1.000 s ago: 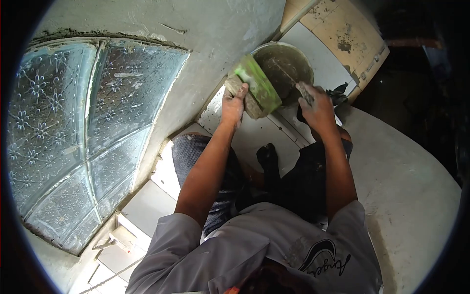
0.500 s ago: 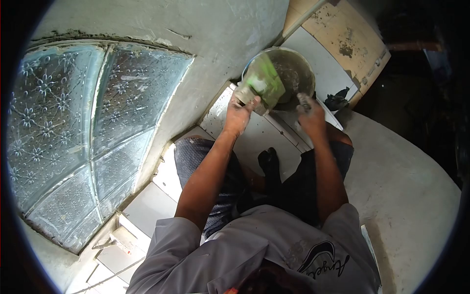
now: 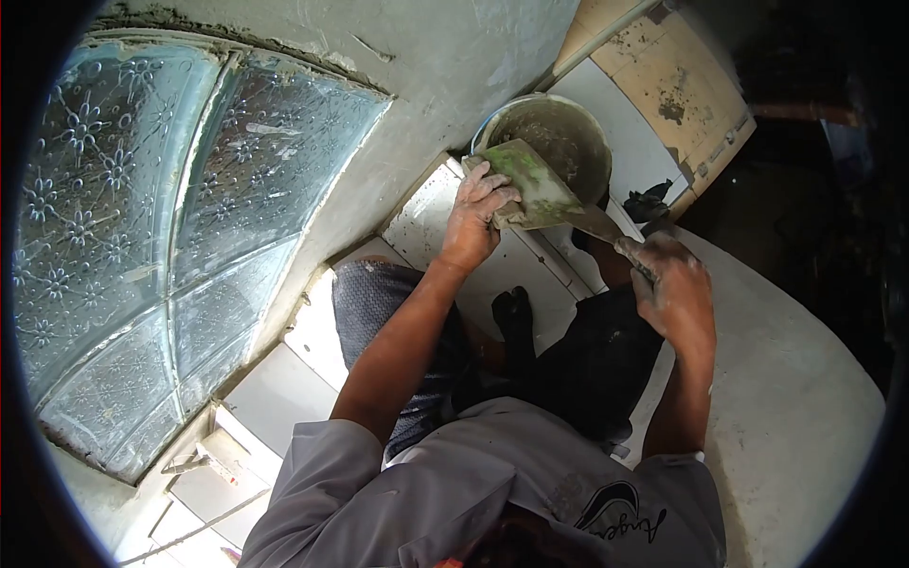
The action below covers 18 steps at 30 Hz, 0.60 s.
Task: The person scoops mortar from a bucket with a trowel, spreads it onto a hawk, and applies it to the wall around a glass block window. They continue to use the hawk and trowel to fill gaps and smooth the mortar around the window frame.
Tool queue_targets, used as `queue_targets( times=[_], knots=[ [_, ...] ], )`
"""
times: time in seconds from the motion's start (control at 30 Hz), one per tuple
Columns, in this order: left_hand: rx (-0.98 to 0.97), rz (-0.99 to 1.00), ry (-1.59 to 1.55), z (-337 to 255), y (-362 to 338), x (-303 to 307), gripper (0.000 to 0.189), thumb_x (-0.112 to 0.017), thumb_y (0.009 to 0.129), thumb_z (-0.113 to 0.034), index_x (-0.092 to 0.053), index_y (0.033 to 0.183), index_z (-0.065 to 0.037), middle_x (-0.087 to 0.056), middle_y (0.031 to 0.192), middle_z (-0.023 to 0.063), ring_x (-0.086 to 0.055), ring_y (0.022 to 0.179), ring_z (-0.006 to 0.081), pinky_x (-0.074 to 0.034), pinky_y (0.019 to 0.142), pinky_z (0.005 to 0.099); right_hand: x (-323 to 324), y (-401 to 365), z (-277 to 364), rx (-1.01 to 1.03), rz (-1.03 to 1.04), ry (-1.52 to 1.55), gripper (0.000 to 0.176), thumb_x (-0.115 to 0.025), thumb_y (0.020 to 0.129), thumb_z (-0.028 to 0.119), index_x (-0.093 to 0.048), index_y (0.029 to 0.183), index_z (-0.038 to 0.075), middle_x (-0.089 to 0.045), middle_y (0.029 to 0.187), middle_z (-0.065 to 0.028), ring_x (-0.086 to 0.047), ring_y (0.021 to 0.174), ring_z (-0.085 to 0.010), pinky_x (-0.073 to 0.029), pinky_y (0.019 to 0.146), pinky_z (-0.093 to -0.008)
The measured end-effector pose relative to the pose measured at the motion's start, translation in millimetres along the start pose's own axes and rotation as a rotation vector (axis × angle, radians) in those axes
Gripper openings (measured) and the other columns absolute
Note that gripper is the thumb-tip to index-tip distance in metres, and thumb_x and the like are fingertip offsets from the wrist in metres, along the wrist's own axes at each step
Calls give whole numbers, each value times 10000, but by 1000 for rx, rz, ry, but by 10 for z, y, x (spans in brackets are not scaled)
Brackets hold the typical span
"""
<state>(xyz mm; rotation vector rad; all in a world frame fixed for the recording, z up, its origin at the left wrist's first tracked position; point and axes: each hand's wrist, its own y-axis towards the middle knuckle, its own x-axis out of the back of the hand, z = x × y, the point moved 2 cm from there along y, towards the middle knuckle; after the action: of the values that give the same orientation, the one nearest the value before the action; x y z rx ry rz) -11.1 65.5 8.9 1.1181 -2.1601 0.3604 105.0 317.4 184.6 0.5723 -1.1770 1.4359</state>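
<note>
My left hand is closed on a green plastering float, its flat face smeared with grey mortar and tilted over the near side of a bucket. My right hand grips the handle of a trowel, whose grey blade meets the float's right-hand edge; whether it presses on the face cannot be seen. Behind the float stands the mortar-coated bucket, with wet grey mix inside. The float hides the bucket's front part, and my left fingers hide the float's grip.
A patterned glass window in a plastered wall is on the left. White tiled steps run below it. A stained tan board lies beyond the bucket, near a crumpled black scrap. A curved pale ledge is at right.
The float has turned from upright and blurred to a flatter tilt. My right hand has swung right and toward me, bringing the trowel blade to the float's edge.
</note>
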Motion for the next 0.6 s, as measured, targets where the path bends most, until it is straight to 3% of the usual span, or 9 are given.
queue_targets(
  times=[0.2, 0.4, 0.47, 0.6],
  knots=[
    [27, -73, 52, 45, -17, 35, 601, -668, 563, 144, -704, 1078, -163, -641, 1245, 58, -443, 1370, 376, -370, 1133, 477, -157, 141, 146, -42, 13, 25, 427, -702, 765, 43, -727, 1176, 157, -627, 951, -112, -659, 895, -337, -528, 806, -449],
    [-55, -3, 24, -75, -50, -21, 566, -671, 569, 142, -722, 1055, -143, -641, 1229, 60, -460, 1345, 371, -362, 1141, 486, -522, 627, -137, -37, 159, 74, 461, -690, 740, 48, -716, 1192, 138, -667, 1166, -120, -662, 1050, -340, -527, 912, -449],
    [-93, 21, 7, -153, -61, -75, 550, -671, 570, 143, -726, 1040, -136, -641, 1225, 63, -462, 1345, 371, -362, 1145, 487, -853, 971, -371, 3, 96, 86, 459, -671, 751, 89, -712, 1205, 148, -671, 1216, -146, -644, 1118, -362, -513, 957, -459],
    [-110, 50, 4, -225, -150, -90, 569, -680, 565, 132, -719, 1069, -127, -634, 1247, 74, -454, 1361, 375, -368, 1153, 482, -1658, 1822, -766, 0, 21, 75, 367, -645, 796, 176, -685, 1152, 96, -692, 1141, -188, -641, 1093, -411, -524, 933, -489]
  ],
)
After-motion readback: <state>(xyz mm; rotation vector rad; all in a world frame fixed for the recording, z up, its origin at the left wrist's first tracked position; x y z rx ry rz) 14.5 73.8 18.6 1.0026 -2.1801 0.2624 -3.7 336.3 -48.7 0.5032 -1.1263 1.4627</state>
